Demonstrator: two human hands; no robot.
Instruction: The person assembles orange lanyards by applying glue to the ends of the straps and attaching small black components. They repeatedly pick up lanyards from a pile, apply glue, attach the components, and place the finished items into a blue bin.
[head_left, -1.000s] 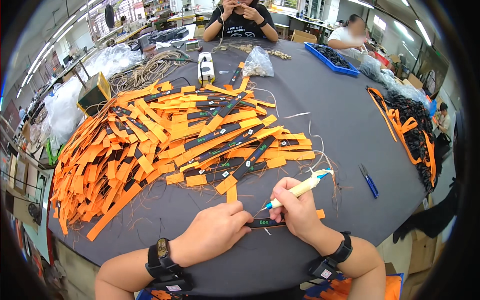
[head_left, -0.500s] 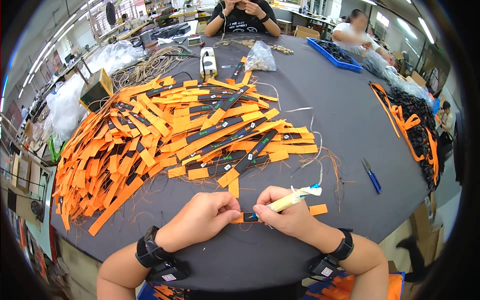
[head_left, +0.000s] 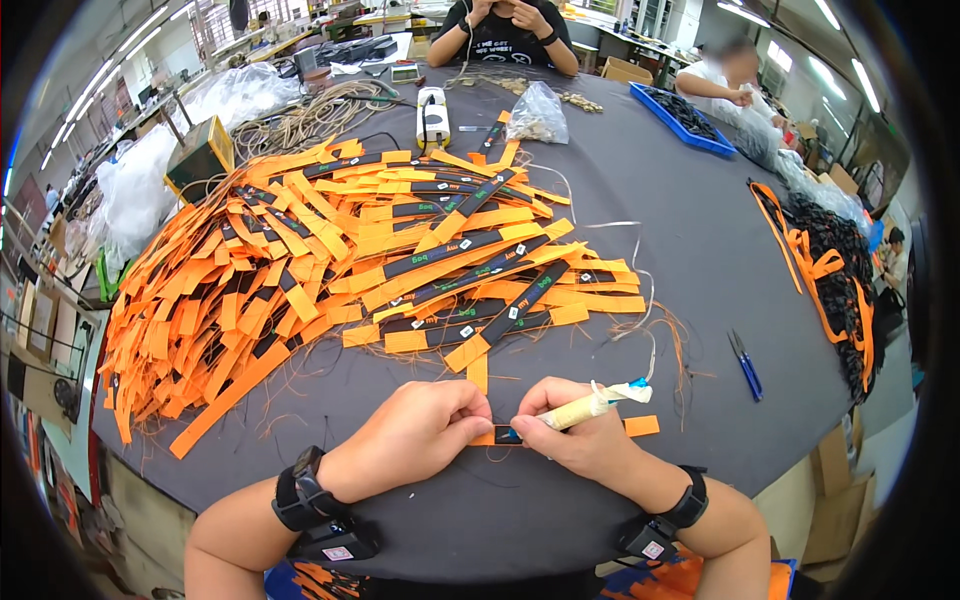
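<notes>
Head view: both hands meet at the near edge of the dark round surface (head_left: pixel 640 300), fingertips close together over one orange strap (head_left: pixel 560 432) with a black middle patch. Left hand (head_left: pixel 415 437) pinches the strap's left end between thumb and fingers, closed on it. Right hand (head_left: pixel 580 440) grips a cream-handled pen-like tool (head_left: pixel 590 405), its tip down on the black patch; those fingers are closed on the tool and also press the strap.

Strap lies flat, long axis running left to right across the person, directly under both hands; its free orange end shows just right of the right hand. Neither hand is nearer; the strap spans both.

Relative to that strap: the large heap of orange straps (head_left: pixel 330 260) lies beyond it and to the left, its nearest pieces just beyond the fingertips. Blue snips (head_left: pixel 745 362) lie to the right, well apart. A second bundle of orange and black straps (head_left: pixel 835 280) sits far right. A blue tray (head_left: pixel 683 117) and a clear bag (head_left: pixel 537 112) are at the far side, near other people.
</notes>
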